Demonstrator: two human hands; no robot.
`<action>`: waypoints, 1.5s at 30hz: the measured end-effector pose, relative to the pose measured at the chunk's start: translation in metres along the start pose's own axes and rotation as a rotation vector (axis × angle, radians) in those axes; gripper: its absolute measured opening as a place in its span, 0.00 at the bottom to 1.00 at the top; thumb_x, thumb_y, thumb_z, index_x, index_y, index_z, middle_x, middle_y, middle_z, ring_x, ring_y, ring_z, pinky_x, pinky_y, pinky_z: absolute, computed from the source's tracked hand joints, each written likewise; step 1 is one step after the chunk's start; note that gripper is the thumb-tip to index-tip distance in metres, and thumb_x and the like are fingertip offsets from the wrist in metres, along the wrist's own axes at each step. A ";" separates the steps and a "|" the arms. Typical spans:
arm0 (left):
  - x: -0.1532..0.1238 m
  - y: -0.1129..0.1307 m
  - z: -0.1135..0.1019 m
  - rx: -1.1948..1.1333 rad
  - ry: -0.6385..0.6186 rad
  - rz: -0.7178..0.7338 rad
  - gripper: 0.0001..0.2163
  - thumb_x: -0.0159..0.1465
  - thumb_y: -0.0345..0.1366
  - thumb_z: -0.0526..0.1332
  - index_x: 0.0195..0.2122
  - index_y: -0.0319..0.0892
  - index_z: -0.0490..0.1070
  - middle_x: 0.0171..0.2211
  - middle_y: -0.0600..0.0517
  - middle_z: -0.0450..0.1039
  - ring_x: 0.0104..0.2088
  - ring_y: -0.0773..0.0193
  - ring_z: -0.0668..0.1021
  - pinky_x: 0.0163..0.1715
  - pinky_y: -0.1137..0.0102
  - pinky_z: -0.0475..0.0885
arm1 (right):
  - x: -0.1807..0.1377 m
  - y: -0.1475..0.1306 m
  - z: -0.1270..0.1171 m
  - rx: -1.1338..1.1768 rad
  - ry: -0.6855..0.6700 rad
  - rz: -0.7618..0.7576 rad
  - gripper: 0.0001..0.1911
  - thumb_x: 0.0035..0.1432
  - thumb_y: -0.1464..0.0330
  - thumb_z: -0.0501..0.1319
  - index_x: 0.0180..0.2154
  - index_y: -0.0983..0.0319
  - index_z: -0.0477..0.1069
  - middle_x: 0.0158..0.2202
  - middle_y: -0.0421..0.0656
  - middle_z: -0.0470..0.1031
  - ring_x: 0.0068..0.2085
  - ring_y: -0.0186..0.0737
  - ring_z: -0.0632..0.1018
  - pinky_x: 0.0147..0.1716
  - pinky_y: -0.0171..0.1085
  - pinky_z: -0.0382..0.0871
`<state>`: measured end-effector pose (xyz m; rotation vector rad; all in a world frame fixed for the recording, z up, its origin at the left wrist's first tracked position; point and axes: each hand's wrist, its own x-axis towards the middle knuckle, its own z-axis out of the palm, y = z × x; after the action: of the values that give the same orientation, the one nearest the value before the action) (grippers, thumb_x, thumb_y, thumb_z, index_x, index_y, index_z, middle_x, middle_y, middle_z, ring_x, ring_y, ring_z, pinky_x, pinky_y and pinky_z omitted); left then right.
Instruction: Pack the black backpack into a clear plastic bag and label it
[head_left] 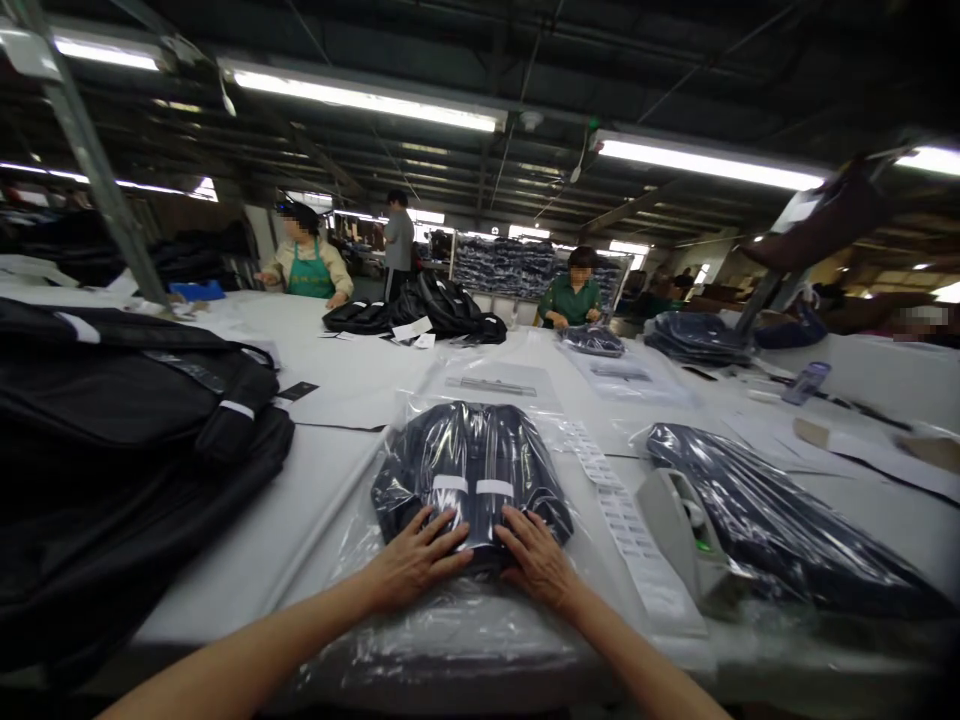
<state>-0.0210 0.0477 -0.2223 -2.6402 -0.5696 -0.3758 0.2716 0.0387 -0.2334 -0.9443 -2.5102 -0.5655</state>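
Dark bagged garment (pixel 472 462) is laid lengthwise ahead. Its near end is pressed by left hand (pixel 415 566) and right hand (pixel 538 562), fingers splayed, nothing gripped.

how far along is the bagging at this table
Done, it seems: a pile of bagged garments lies at the right, beside a tape dispenser. In hand: the left hand and right hand press flat on a folded dark garment inside a clear bag; whether its near end is sealed cannot be told. Left to do: a heap of unbagged dark garments at the left.
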 end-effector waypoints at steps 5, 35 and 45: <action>-0.005 -0.004 -0.006 0.022 -0.007 0.112 0.26 0.63 0.28 0.54 0.62 0.46 0.51 0.62 0.43 0.53 0.61 0.46 0.57 0.57 0.44 0.51 | -0.004 -0.002 0.003 0.035 0.139 -0.025 0.19 0.59 0.67 0.56 0.53 0.63 0.61 0.57 0.57 0.63 0.59 0.48 0.63 0.52 0.53 0.64; -0.008 0.050 0.021 0.231 -0.036 0.138 0.08 0.62 0.34 0.58 0.41 0.40 0.73 0.52 0.51 0.66 0.47 0.64 0.67 0.46 0.68 0.63 | -0.031 -0.036 -0.065 0.228 -0.208 -0.087 0.08 0.59 0.76 0.53 0.34 0.63 0.71 0.58 0.50 0.63 0.62 0.47 0.58 0.57 0.56 0.59; -0.002 0.049 0.026 0.192 0.153 0.036 0.10 0.63 0.37 0.58 0.43 0.41 0.71 0.46 0.54 0.70 0.41 0.64 0.68 0.41 0.68 0.66 | 0.008 -0.015 -0.075 0.160 -0.170 -0.193 0.10 0.63 0.74 0.51 0.39 0.65 0.70 0.61 0.50 0.58 0.63 0.42 0.56 0.61 0.41 0.53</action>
<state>0.0030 0.0180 -0.2622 -2.4105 -0.4822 -0.4818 0.2722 -0.0049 -0.1703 -0.7231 -2.7713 -0.3457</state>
